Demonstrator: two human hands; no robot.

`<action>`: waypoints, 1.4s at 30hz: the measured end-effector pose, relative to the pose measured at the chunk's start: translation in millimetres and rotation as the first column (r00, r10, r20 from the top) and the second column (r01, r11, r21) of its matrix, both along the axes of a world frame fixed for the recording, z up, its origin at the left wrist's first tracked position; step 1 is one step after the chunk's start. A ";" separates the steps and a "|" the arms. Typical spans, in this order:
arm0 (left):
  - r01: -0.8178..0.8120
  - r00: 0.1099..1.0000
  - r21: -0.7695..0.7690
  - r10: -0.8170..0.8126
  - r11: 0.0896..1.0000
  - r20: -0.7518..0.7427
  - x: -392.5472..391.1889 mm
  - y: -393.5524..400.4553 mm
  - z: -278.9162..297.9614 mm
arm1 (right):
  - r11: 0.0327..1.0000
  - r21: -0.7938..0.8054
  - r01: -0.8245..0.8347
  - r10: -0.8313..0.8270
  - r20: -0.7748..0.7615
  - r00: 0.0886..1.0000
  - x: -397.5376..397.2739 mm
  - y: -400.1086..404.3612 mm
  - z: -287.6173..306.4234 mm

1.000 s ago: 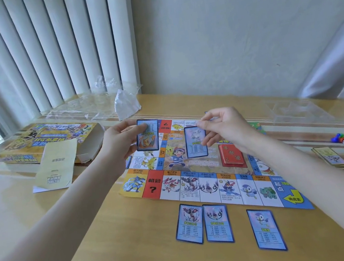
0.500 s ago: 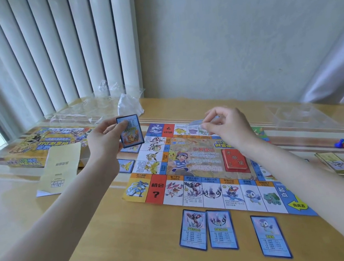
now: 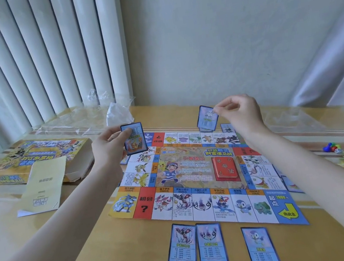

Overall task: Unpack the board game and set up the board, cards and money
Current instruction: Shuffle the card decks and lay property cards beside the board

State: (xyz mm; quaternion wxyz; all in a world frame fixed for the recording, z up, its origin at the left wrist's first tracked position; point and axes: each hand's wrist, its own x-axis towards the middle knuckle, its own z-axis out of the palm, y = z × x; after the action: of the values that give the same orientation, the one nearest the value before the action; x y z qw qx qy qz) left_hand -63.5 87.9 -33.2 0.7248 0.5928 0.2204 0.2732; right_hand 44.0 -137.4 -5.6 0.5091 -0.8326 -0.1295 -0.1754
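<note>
The board [image 3: 198, 177] lies flat on the table [image 3: 101, 259]. The right hand [image 3: 239, 113] pinches one blue card [image 3: 207, 118] by its top edge over the board's far side; the left hand [image 3: 107, 147] holds a small stack of cards [image 3: 134, 138] over the board's far left corner. Three blue cards [image 3: 220, 243] lie just off the board's near edge. I judge the step is laying this card beyond the far edge, opposite its matching square: lower it flat, square to the border, then let go. Half a second ago the right hand was bunched low over the far row with no card showing; now it is raised further right with the card upright, and the left hand has dropped closer to the board
</note>
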 end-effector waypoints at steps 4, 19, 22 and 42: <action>0.041 0.999 -0.013 -0.041 0.999 0.003 10.6 -10.0 -1.2 | 0.989 0.113 0.094 -0.091 -0.038 0.995 12.4 -19.8 2.1; 0.191 0.980 0.011 -0.190 0.981 -0.059 37.9 -77.0 -15.7 | 0.968 0.116 0.224 -0.203 -0.164 0.965 21.4 -99.8 -8.6; 0.204 0.977 0.026 -0.202 0.979 -0.063 39.0 -85.4 -12.5 | 0.965 0.123 0.229 -0.210 -0.154 0.966 20.2 -110.4 -10.0; 0.304 0.947 0.026 -0.300 0.952 -0.112 47.4 -114.5 -21.1 | 0.981 0.191 0.019 0.079 -0.496 0.865 11.5 -136.2 -25.8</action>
State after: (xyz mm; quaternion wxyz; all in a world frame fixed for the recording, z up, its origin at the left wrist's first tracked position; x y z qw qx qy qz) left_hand -16.1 -26.6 -54.3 0.7322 0.6489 0.1596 0.1316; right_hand 55.5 -273.6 -31.4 0.6046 -0.7953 0.0112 0.0432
